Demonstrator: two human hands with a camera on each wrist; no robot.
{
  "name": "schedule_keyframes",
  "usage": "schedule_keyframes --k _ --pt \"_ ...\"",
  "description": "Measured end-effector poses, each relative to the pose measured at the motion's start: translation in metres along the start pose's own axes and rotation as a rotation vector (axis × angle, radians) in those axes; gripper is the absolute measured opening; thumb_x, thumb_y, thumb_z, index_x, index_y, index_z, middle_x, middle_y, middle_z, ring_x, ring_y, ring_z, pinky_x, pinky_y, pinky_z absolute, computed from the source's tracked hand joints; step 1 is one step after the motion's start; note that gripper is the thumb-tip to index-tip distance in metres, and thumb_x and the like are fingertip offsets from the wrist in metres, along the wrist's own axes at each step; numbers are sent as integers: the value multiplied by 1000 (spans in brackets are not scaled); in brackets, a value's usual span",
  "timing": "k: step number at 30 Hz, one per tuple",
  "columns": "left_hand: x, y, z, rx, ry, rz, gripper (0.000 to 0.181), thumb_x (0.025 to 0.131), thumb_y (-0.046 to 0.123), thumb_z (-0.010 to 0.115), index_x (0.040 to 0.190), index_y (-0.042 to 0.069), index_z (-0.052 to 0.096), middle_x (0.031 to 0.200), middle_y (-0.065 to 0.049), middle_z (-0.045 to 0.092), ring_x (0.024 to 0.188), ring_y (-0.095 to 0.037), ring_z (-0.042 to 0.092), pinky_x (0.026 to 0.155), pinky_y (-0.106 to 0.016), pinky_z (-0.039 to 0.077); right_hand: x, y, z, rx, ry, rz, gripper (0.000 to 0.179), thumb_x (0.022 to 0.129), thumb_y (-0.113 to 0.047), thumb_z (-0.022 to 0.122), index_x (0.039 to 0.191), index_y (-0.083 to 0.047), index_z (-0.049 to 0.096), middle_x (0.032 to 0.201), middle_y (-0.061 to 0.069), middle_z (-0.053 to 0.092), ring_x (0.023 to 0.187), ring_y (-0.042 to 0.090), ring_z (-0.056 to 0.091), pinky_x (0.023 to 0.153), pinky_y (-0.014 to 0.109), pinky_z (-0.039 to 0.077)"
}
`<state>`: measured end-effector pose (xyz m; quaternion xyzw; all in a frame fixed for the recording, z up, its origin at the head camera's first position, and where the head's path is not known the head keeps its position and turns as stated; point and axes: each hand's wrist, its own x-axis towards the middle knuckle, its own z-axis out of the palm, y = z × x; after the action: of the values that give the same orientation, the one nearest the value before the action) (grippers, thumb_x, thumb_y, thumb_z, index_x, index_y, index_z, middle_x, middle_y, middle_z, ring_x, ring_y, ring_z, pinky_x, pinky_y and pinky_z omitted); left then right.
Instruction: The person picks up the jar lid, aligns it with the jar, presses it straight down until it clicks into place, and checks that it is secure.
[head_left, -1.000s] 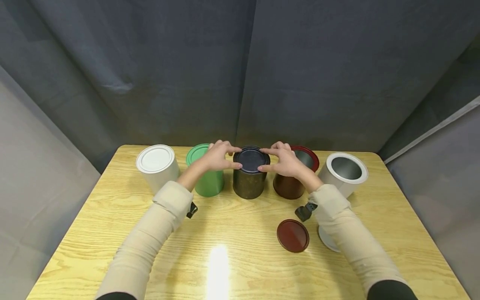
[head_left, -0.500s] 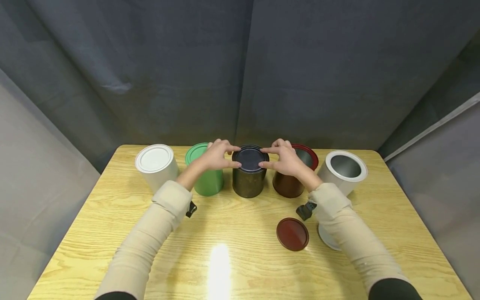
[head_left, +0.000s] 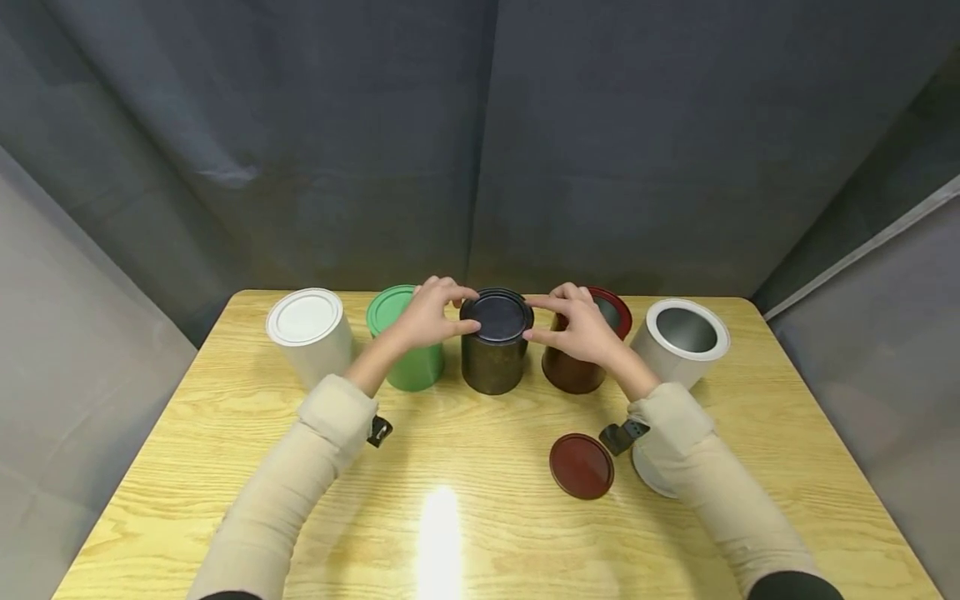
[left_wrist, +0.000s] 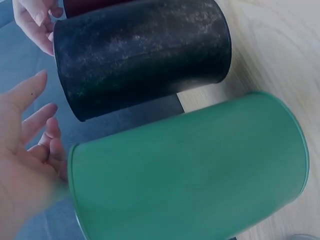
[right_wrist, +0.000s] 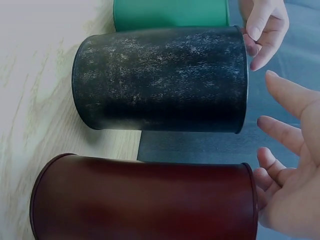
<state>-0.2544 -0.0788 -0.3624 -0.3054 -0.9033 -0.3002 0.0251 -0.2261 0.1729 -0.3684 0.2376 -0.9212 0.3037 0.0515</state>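
Note:
A dark, scuffed can (head_left: 492,367) stands in the middle of the row with a black lid (head_left: 497,317) on top. At the lid's left side is my left hand (head_left: 431,313), thumb and forefinger stretched out at its rim; whether they touch it I cannot tell. My right hand (head_left: 581,323) hovers at the right side, its thumb and forefinger spread just off the rim. Both wrist views show the fingertips above the can's top end, holding nothing: left fingers (left_wrist: 35,87) and right fingers (right_wrist: 287,95). The green can (left_wrist: 190,170) and the dark red can (right_wrist: 145,200) flank it.
A lidded white can (head_left: 311,337) stands far left. At far right is an uncovered white can (head_left: 686,333); the red can lacks its lid too. A red lid (head_left: 581,467) lies on the wooden table (head_left: 360,517), beside a white disc (head_left: 651,473) partly under my right sleeve.
My right hand has drawn slightly right, its fingertips moving off the black lid. The left hand stays at the lid's left rim. The whole view has shifted a little.

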Motion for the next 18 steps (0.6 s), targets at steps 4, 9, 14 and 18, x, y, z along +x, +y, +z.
schedule_keyframes --k 4,9,14,18 --pt "-8 2 1 -36 31 24 40 77 23 73 112 5 64 83 -11 53 81 -25 42 73 -35 31 -7 0 -2 16 14 -14 51 75 -23 75 120 -4 60 97 12 46 88 26 34 73 38 29" --pt "-18 6 8 -59 73 82 42 77 20 73 113 3 63 81 -10 54 79 -27 46 72 -34 34 -16 -1 -5 16 27 -25 50 75 -23 75 119 -3 61 100 13 48 87 26 35 72 38 29" --pt "-28 11 16 -93 113 133 42 75 18 74 112 2 63 80 -11 55 80 -29 47 71 -34 35 -28 -2 -9 38 44 -27 49 74 -23 76 118 -6 62 101 9 49 89 25 37 72 38 31" --pt "-38 17 20 -117 149 171 41 74 16 75 110 1 63 77 -7 53 78 -27 46 71 -34 34 -39 0 -10 54 55 -45 49 73 -22 76 117 -6 62 102 9 51 94 25 41 76 41 33"
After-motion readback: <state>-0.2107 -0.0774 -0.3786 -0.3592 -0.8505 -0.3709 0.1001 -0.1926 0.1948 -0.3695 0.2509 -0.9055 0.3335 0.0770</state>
